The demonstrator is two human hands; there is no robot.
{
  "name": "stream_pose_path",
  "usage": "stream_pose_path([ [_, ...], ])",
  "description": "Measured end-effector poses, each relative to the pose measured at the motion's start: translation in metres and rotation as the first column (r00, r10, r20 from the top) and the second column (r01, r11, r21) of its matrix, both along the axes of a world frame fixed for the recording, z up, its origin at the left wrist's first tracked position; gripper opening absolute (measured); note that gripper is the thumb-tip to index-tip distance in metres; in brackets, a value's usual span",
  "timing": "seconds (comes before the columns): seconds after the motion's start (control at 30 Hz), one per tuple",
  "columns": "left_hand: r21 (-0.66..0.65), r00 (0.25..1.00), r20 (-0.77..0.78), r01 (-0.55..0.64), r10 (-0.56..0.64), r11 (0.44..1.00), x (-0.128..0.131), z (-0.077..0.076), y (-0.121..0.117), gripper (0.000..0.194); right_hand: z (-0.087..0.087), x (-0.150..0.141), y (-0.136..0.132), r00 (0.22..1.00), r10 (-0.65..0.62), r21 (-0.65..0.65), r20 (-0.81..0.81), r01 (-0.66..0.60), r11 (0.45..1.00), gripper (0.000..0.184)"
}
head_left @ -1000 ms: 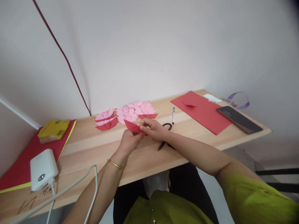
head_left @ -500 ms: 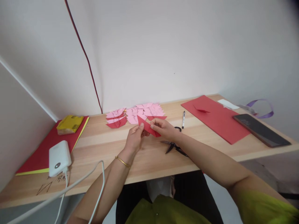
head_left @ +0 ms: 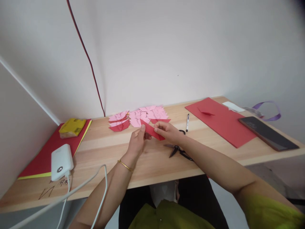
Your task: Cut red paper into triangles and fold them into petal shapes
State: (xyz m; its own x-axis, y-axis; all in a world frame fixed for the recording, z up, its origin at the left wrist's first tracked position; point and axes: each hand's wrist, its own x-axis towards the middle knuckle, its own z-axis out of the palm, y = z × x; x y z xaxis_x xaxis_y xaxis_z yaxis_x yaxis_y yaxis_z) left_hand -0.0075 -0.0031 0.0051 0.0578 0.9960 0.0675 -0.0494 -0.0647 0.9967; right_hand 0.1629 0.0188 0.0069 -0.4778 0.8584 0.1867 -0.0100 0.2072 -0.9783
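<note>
A folded piece of red paper (head_left: 150,129) is held slantwise above the table between both my hands. My left hand (head_left: 137,138) pinches its left part, thumb on the upper face. My right hand (head_left: 168,131) is closed on its right part, with thumb and forefinger at the upper edge. Just behind lie folded pink paper pieces (head_left: 154,112) in overlapping rows, and a red folded piece (head_left: 119,126) at the front left of them. Black scissors (head_left: 175,149) rest partly under my right forearm, blades spread.
On the right are a pen (head_left: 187,122), red paper sheets (head_left: 221,124) bearing a small folded piece (head_left: 206,111), and a phone (head_left: 269,133). To the left, a yellow packet (head_left: 72,128) and a white power bank (head_left: 62,161) lie on red sheets (head_left: 41,156). A white cable (head_left: 82,182) crosses my left arm.
Both hands keep their hold on the red paper; my left thumb has shifted slightly up and left along it. The whole view has moved very slightly.
</note>
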Motion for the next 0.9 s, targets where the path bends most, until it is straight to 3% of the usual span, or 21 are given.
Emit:
stream_pose_path([
  [0.17, -0.088, 0.972, -0.202, 0.108, -0.123, 0.99, 0.0015, -0.0024, -0.0014, 0.03, -0.0014, 0.0008, 0.0012, 0.999, -0.039, 0.021, 0.032, 0.038, 0.999, 0.021],
  [0.43, -0.151, 0.946, -0.273, 0.137, -0.174, 0.979, 0.0035, -0.0032, -0.0031, 0.029, -0.0029, -0.0019, -0.0004, 0.998, -0.04, 0.006, 0.045, 0.04, 0.999, 0.021],
  [0.53, -0.155, 0.963, -0.204, 0.145, -0.175, 0.977, 0.0034, -0.0047, -0.0017, 0.027, -0.0024, -0.0005, 0.0008, 0.997, -0.053, 0.027, 0.063, 0.051, 0.998, 0.02],
  [0.73, -0.079, 0.998, 0.069, -0.003, 0.009, 0.997, -0.0003, -0.0061, 0.0051, 0.027, -0.0036, 0.0015, 0.0047, 0.99, -0.093, 0.073, 0.108, 0.085, 0.994, 0.02],
  [0.9, -0.081, 0.987, 0.162, 0.02, -0.006, 0.996, -0.0012, -0.004, 0.0059, 0.03, -0.0068, 0.0016, 0.0066, 0.988, -0.109, 0.061, 0.113, 0.102, 0.993, 0.022],
])
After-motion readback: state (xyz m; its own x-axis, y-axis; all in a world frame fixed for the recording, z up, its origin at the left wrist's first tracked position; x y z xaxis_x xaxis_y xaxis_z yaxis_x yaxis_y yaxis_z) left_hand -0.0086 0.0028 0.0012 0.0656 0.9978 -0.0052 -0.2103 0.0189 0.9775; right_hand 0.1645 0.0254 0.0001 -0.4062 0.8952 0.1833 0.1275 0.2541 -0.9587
